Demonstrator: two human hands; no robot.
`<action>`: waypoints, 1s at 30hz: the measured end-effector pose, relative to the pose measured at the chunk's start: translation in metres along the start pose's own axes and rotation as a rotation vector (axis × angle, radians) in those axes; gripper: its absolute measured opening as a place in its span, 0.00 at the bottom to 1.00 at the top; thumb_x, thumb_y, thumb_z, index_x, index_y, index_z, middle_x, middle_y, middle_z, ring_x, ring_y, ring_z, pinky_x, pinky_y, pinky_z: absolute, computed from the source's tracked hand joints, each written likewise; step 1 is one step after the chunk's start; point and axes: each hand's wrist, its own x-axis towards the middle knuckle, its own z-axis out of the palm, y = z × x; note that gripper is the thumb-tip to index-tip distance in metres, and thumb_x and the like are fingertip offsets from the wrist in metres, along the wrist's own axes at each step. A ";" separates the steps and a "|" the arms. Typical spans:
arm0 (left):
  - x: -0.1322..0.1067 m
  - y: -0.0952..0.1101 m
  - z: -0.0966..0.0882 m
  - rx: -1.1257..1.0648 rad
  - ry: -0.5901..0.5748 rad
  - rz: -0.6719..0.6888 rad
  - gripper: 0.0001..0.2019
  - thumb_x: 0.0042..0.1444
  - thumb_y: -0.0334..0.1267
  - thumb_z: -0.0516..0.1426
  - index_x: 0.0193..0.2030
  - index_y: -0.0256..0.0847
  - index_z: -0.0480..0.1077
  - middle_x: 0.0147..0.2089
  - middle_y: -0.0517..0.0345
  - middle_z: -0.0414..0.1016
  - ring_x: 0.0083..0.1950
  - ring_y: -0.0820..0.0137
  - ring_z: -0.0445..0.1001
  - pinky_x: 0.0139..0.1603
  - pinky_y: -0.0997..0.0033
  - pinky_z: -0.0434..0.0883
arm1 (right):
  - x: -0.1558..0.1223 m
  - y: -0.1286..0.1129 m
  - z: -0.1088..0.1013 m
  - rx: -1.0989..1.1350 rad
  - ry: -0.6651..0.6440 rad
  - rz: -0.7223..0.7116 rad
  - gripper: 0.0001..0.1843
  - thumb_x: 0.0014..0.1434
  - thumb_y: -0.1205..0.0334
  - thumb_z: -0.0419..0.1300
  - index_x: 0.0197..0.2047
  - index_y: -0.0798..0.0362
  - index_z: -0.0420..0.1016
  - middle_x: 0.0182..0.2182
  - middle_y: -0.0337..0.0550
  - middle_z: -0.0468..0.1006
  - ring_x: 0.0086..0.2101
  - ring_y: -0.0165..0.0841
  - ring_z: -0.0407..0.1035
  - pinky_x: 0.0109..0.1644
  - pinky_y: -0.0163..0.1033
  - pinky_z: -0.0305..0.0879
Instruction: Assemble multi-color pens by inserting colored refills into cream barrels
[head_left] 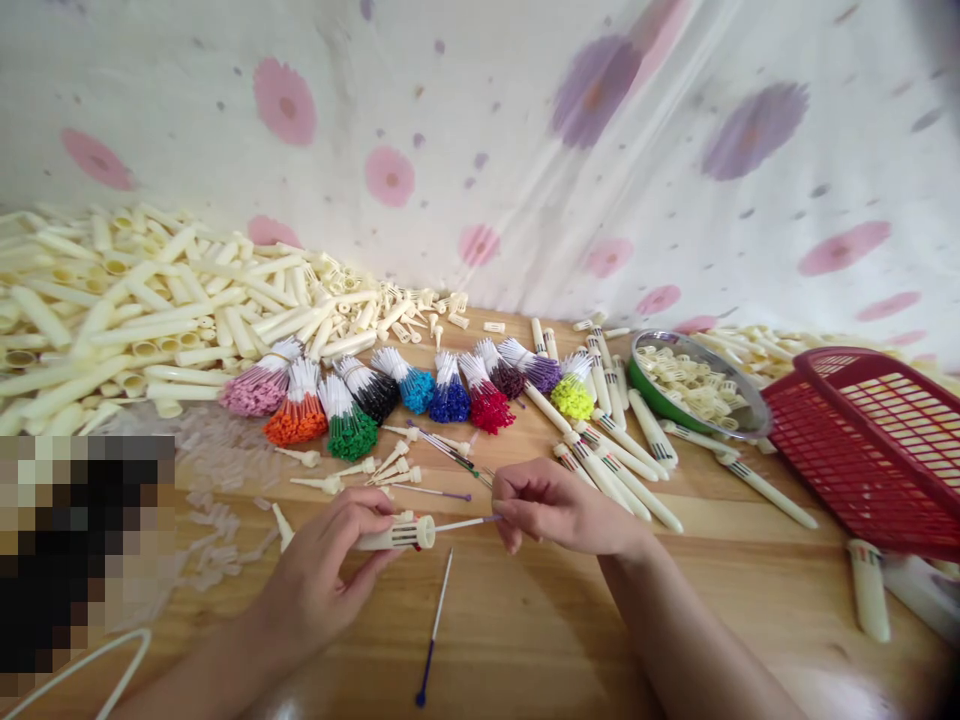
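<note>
"Holding what, at the frame's centre?" one asked.
"The left hand was closed round a cream pen barrel; the right hand pinched a refill at its mouth (how deep, nobody could tell)."
"How far along was it?"
"Partway, apparently: slotted pens lay right of centre, but refill bunches mid-frame and loose tubes at upper left remained."
"The setting?"
"A wooden table before a flowered curtain."

In front of me hangs a white sheet, printed with pink flowers and purple ones, slanting creases running through it right of centre. It comes down behind my table, light brown wood with a pale glare at the near right.
</note>
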 end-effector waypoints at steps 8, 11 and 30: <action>0.002 0.001 -0.001 0.052 0.029 0.035 0.06 0.56 0.28 0.54 0.39 0.42 0.64 0.38 0.53 0.75 0.40 0.68 0.77 0.37 0.70 0.74 | 0.006 -0.003 0.012 -0.072 -0.006 0.014 0.12 0.59 0.63 0.53 0.25 0.55 0.65 0.21 0.36 0.71 0.22 0.24 0.61 0.27 0.30 0.57; 0.002 0.000 -0.001 0.066 0.030 0.024 0.05 0.56 0.29 0.54 0.38 0.42 0.65 0.38 0.54 0.76 0.40 0.68 0.77 0.38 0.70 0.74 | 0.007 -0.004 0.017 -0.127 -0.010 0.024 0.11 0.60 0.63 0.52 0.26 0.55 0.65 0.21 0.37 0.72 0.22 0.24 0.60 0.25 0.29 0.55; 0.001 -0.002 0.001 0.096 0.061 0.016 0.04 0.57 0.31 0.53 0.37 0.44 0.66 0.36 0.56 0.75 0.39 0.67 0.77 0.36 0.68 0.74 | 0.022 0.000 0.047 0.049 0.060 0.050 0.21 0.57 0.43 0.56 0.30 0.54 0.64 0.22 0.33 0.66 0.23 0.25 0.60 0.27 0.30 0.55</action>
